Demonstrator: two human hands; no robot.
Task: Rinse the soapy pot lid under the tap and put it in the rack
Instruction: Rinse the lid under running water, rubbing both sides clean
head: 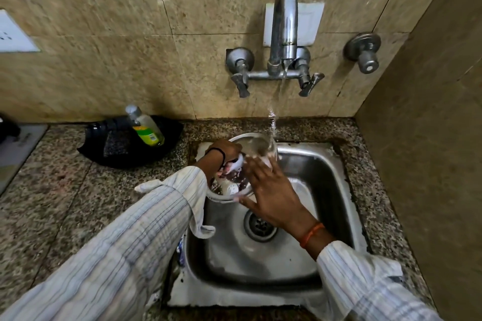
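**Rinse under way, racking still to come**

The pot lid [242, 164] sits at the centre of the frame, tilted over the upper left corner of the sink [336, 190], its upper rim in the water stream [272, 122] falling from the tap [283, 28]. White suds cling to its middle and lower part, so by my reading the rinse has begun but is not finished.

The left hand [224, 156], coming in from the lower left, is closed on the lid at its left edge. The right hand [271, 190], from the lower right, lies open with fingers spread flat against the lid's face and lower rim, seemingly rubbing off the soap.

No rack shows anywhere in the frame, so placing the lid remains entirely undone. A dish soap bottle [146, 125] lies in a dark pan [120, 148] on the counter [65, 203] at left centre.
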